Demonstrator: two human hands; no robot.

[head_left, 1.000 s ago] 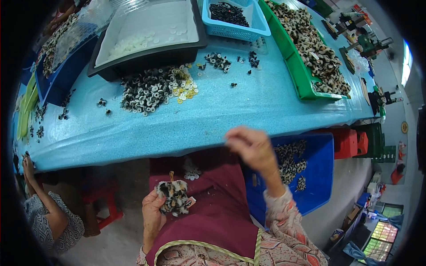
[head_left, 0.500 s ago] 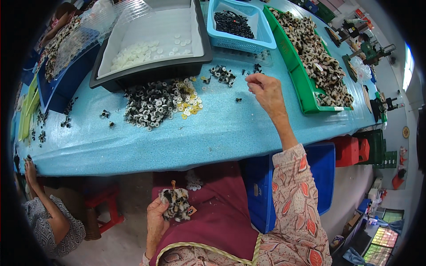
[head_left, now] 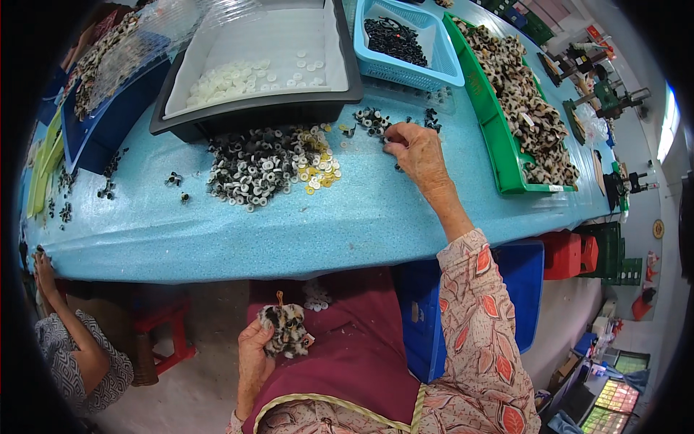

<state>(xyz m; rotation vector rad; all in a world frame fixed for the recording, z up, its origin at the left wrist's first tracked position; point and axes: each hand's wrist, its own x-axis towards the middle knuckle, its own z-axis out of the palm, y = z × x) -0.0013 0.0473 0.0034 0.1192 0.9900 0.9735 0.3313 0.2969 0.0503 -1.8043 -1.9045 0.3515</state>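
Observation:
Over my lap, my left hand (head_left: 254,343) is closed round a small spotted plush toy (head_left: 285,331) with black, tan and white fur, an orange loop on top and a tag at its side. Out on the table, my right hand (head_left: 419,155) pinches thumb and fingers together beside a little group of black plastic pieces (head_left: 372,121); whatever is between the fingertips is too small to make out. Left of that hand lies a heap of black pegs and white washers (head_left: 253,166), with yellowish washers (head_left: 322,176) at its right edge. Several white washers (head_left: 316,298) rest on my maroon apron (head_left: 340,347).
A black tray (head_left: 260,114) lined in white holds pale washers. Behind stand a light blue basket (head_left: 412,71) of black pieces and a green crate (head_left: 499,163) of spotted plush pieces. A blue bin (head_left: 524,289) is below the table's right side. Another person's arm (head_left: 69,325) is at far left.
My right hand has moved slightly left and down toward the small black pieces, its fingers now at the table. The plush toy stays in my left hand. The whole view has shifted a little.

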